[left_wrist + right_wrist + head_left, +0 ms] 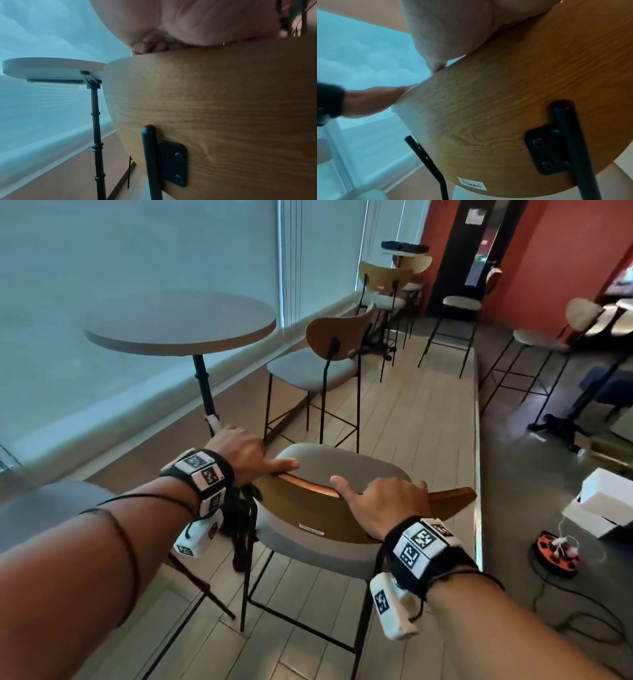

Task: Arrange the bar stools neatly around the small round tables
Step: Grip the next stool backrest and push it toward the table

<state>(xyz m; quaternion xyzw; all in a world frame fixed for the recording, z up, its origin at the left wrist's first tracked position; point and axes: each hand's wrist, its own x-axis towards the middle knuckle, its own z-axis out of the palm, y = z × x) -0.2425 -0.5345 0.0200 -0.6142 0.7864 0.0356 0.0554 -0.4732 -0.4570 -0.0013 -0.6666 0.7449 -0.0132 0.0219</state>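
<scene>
A bar stool [325, 467] with a grey seat, black metal legs and a curved wooden backrest [308, 508] stands right in front of me. My left hand [246, 453] grips the backrest's left end, thumb along the top edge. My right hand [383, 501] grips the top edge nearer the right end. The wrist views show the backrest [214, 108] [496, 115] from behind with its black brackets. The small round table [178, 320] on a black pole stands just beyond, to the left. A second stool [318, 364] stands by the table's right side.
A blind-covered window runs along the left. Further stools [383, 289] stand at the back by a red wall. On the lower floor at right are another table base [561, 426], an orange cable reel [555, 553] with a trailing cord, and white boxes [603, 501]. The platform's edge [478, 440] runs down the right.
</scene>
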